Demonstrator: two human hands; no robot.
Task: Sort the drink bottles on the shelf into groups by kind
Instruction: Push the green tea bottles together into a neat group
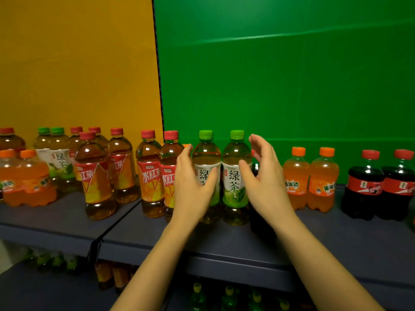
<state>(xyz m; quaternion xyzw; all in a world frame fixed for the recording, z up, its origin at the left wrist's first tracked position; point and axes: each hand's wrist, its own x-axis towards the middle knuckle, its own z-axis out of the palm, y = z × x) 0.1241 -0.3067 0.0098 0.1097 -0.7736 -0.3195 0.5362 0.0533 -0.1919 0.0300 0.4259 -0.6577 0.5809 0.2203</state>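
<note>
Flanking two upright green tea bottles (221, 176), the left hand (193, 182) and right hand (262, 176) are closing in, fingers spread wide.

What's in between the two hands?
In the head view, two green tea bottles stand side by side between the left hand and the right hand, both hands open.

Green caps on the green tea bottles (235, 176), red caps on red-labelled iced tea bottles (150, 176), orange soda bottles (296, 180), dark cola bottles (363, 187), backdrop yellow (76, 63) and green (280, 75)
</note>
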